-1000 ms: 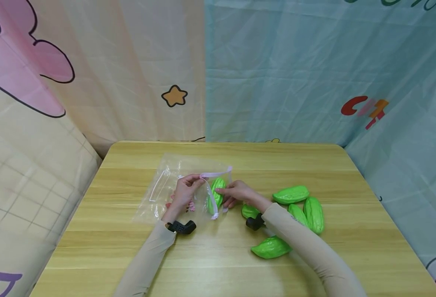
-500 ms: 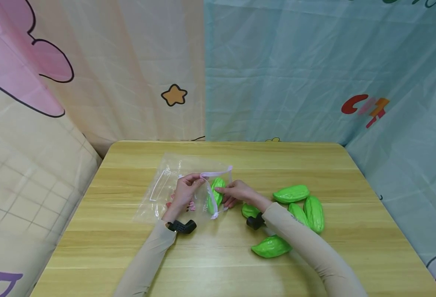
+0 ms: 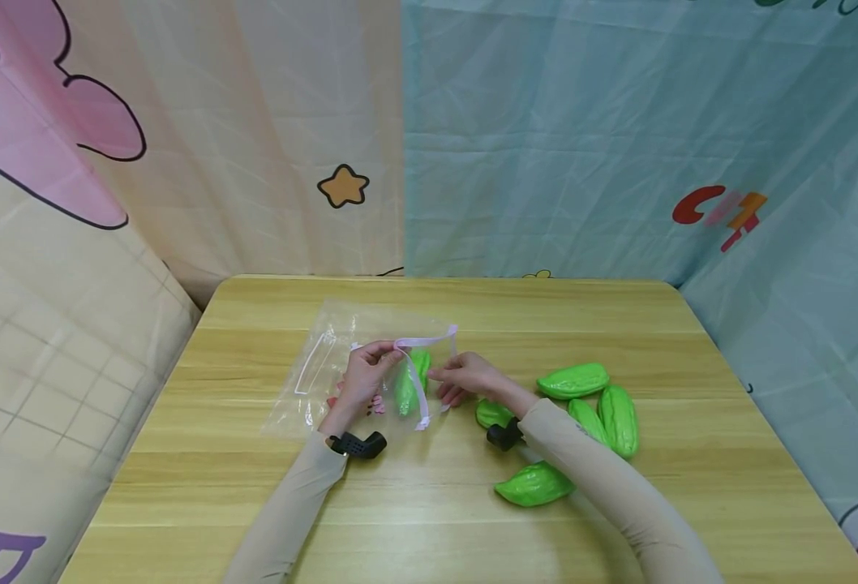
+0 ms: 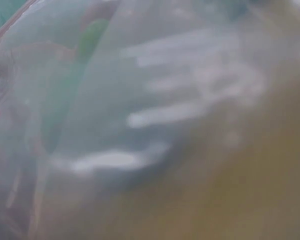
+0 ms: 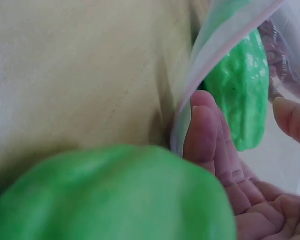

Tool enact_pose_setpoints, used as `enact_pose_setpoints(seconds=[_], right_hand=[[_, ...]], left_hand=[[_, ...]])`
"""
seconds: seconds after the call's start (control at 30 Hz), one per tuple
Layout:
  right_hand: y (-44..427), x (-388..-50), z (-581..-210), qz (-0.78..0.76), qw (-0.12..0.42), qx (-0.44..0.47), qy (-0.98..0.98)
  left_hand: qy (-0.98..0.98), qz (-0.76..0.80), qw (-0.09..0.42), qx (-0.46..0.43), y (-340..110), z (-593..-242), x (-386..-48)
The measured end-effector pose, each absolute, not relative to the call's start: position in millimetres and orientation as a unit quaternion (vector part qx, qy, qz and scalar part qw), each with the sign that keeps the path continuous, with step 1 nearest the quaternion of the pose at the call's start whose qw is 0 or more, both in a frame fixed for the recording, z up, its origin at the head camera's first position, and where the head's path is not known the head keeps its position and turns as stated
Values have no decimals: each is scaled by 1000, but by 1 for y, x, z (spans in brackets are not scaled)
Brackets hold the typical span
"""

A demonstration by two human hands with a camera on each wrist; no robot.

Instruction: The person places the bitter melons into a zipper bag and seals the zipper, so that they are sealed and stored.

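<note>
A clear zip bag (image 3: pixel 312 357) with a lilac strip at its mouth lies on the table, pink print on its side. My left hand (image 3: pixel 366 375) pinches the bag's rim and holds the mouth apart. One green bitter melon (image 3: pixel 405 393) is inside, just past the opening. My right hand (image 3: pixel 470 375) is at the mouth, fingers extended. In the right wrist view the thumb stands apart from the bagged bitter melon (image 5: pixel 242 90), and the fingers (image 5: pixel 202 132) lie along the bag's edge. Blurred film fills most of the left wrist view.
Several more bitter melons lie at the right: one (image 3: pixel 573 382) behind, one (image 3: pixel 619 422) farther right, one (image 3: pixel 534 486) in front. Another bitter melon (image 3: pixel 492 414) sits partly under my right wrist. Printed curtains (image 3: pixel 546 162) surround the wooden table (image 3: pixel 400 519).
The bitter melon that my right fingers held at the bag's mouth has slid left, deeper into the bag. My right fingers have let it go. The left hand has stayed in place.
</note>
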State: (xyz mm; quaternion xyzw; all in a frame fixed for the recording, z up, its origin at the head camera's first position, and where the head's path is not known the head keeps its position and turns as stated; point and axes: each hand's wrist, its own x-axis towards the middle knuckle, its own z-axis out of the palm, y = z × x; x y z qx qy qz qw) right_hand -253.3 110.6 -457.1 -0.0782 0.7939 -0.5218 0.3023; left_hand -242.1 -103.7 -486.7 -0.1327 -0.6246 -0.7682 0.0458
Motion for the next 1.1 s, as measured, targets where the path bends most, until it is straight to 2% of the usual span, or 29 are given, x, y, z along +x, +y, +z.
enact_pose_setpoints(seconds=[0.2,0.4,0.77,0.9,1.1], right_hand=[[116,-253,-453,-514,264,-123,807],[126,-251,-446,-509,235,-134,817],[157,-244,-426,-456,174,-174,855],[172,-244,-422,-410,172,-209,871],[194,-244,-421,-374,205,-264,865]], left_hand=[[-617,-775,42,-128,-104,-486,-241],[-608,-784,42,-123,-105,-502,-251],[-614,-776,58,-133,-105,-504,-250],[-607,-781,58,-132,-105,-504,-250],[-608,-781,58,-129,-106,-504,-249]])
